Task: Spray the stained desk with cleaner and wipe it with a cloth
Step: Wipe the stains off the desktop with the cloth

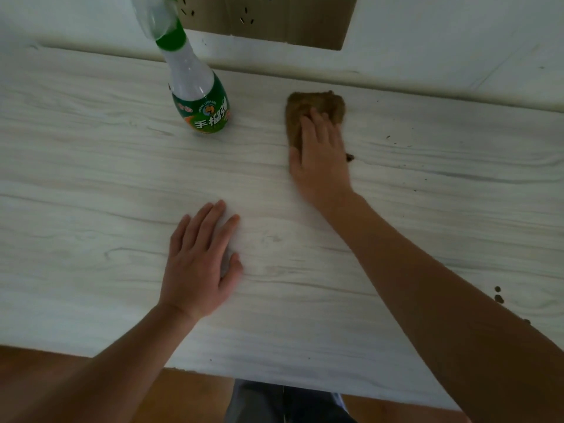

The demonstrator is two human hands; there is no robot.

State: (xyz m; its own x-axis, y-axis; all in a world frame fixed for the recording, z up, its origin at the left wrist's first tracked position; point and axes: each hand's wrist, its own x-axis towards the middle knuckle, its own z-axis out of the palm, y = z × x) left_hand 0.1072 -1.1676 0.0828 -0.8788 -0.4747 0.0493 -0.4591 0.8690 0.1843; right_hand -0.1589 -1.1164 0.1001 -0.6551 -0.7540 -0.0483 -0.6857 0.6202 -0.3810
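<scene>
Head view: the right hand (320,154), fingers flat, is pressing the brown cloth (314,112) onto the desk (91,178) beside the standing spray bottle (198,96), the left hand (198,257) is resting open, and wiping is probably heading next toward the dark specks (498,294).

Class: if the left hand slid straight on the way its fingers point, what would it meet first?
Probably nothing: the left hand aims between spray bottle and brown cloth, towards the far edge of the desk.
</scene>
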